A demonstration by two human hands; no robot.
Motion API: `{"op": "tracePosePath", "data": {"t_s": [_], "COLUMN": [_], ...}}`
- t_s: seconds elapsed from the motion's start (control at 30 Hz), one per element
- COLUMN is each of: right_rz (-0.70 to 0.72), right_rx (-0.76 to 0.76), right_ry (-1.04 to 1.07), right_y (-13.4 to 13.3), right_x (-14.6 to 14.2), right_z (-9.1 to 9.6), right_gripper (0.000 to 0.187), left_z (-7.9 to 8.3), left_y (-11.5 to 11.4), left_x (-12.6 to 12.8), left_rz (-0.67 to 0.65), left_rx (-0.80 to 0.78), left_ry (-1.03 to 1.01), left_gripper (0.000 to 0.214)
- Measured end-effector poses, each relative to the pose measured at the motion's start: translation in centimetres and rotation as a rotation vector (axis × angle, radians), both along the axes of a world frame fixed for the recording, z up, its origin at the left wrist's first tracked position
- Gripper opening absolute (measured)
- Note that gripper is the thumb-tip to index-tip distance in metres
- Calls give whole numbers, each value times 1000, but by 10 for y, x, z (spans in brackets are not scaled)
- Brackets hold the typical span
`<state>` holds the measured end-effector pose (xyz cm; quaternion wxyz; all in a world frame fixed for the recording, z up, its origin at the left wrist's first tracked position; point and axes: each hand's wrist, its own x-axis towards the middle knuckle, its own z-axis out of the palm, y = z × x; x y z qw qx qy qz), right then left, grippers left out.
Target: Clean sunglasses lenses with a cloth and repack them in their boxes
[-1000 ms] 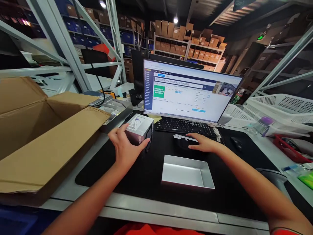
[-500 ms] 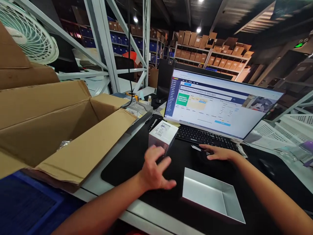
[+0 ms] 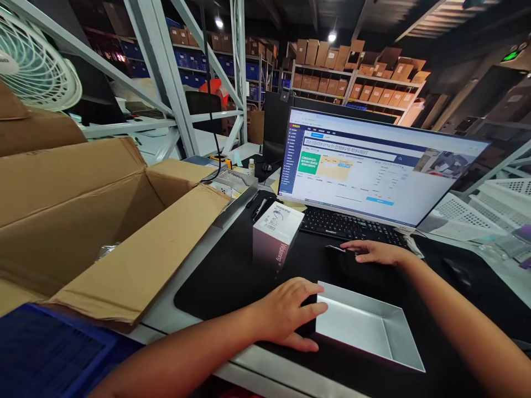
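My left hand, its fingers spread, is at the left rim of a shallow, silvery open box on the black mat; I cannot tell whether the fingertips touch it. Beyond that hand stands an upright white and mauve carton printed "Wakening". My right hand rests low over the mat in front of the keyboard, fingers bent down over a small dark item. A thin pale edge sticks out left of its fingertips; the item's kind is not clear.
A large open cardboard box stands at the left, over a blue crate. Behind the keyboard is a lit monitor. A black mouse and white perforated baskets are at the right. A fan hangs upper left.
My left hand has moved from beside the printed carton, right and nearer to me, to the silvery box's rim. My right hand stays almost where it was. The view has shifted slightly.
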<state>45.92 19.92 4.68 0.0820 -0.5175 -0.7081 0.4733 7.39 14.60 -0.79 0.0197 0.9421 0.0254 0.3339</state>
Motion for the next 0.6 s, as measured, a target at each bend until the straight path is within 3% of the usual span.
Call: {"op": "tracePosePath", "data": {"t_s": [0.2,0.3,0.5,0.6], "right_rz": [-7,-54,-187,-364], "right_rx": [55,228,741,841], "right_ry": [-33,-127,-463,-429], "right_y": [-6,-8,-25,-35], "right_x": [-5,-9,-16,-17], "right_z": [5,1,-13,-9], "right_gripper": [66,58,41,34], "left_z": [-1,-1,2,5], "left_y": [0,0,0,-2], "left_x": [3,3,3,3], "left_rz": [-7,2,40,35], "left_rx": [-10,39,57,31], "left_ry": [53,57,90,113], "left_gripper": [74,65,44,40]}}
